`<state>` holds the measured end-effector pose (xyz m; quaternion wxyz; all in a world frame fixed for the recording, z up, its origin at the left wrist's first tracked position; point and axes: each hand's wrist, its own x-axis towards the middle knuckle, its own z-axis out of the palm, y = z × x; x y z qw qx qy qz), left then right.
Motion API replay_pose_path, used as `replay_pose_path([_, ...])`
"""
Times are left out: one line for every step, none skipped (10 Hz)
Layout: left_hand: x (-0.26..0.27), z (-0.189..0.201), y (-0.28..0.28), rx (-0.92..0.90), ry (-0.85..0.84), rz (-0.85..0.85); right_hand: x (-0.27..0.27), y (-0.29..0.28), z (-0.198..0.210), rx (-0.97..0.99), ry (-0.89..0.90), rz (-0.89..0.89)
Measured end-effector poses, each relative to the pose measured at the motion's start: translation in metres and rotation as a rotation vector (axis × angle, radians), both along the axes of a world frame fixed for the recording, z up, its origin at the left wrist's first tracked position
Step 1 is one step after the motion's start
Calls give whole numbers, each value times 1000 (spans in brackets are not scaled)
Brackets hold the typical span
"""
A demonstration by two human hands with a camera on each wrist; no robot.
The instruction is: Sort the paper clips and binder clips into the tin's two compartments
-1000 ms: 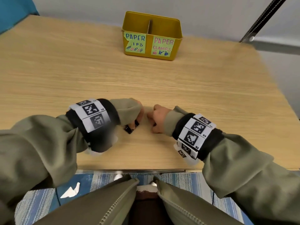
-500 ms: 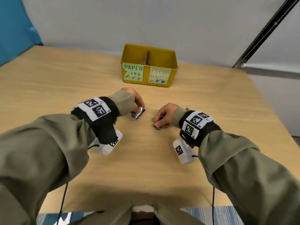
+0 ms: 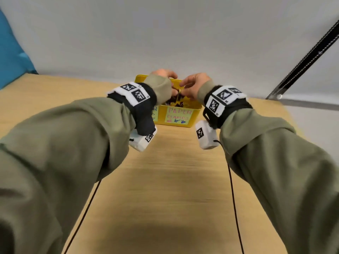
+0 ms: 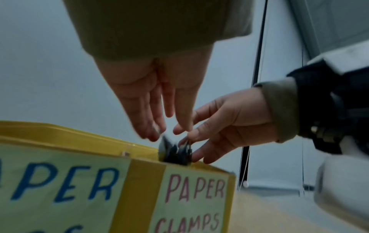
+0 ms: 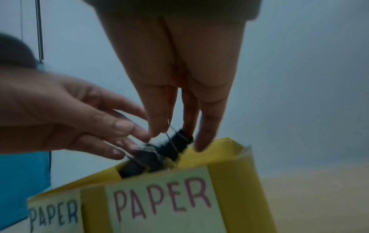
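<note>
The yellow tin [image 3: 197,114] stands at the far middle of the table, with both hands above its right compartment, labelled PAPER CLAMPS. My left hand [image 3: 165,73] points its straight fingers down [image 4: 159,126]. A blurred black binder clip [image 5: 139,160] sits just under them at the tin's rim, free of them. My right hand [image 3: 192,85] pinches the wire handle of another black binder clip [image 5: 179,141] just above the rim. Dark clips [image 3: 174,102] lie inside that compartment. The left compartment's contents are hidden by my left sleeve.
The wooden table [image 3: 174,180] stretches bare from me to the tin. A grey wall rises close behind the tin. A blue panel [image 3: 11,52] stands at the far left, and a black strap [image 3: 302,57] slants down at the right. Wrist cables hang below both arms.
Both hands rose from the table's middle, each carrying a binder clip, and reached over the tin's right compartment. The left hand's fingers have straightened and let its clip go.
</note>
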<state>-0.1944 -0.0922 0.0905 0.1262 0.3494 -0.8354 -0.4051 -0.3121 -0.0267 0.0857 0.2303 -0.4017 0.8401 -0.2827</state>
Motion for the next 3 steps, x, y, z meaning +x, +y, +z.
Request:
replay_pose_path([-9, -8, -4, -81, -174, -105, 2, -4, -12, 141, 134, 70])
replay_pose_path([-6, -4, -3, -164, -220, -101, 9, -2, -10, 156, 151, 49])
replay_pose_path([0, -2, 1, -244, -242, -94, 11, 0, -6, 128, 185, 15])
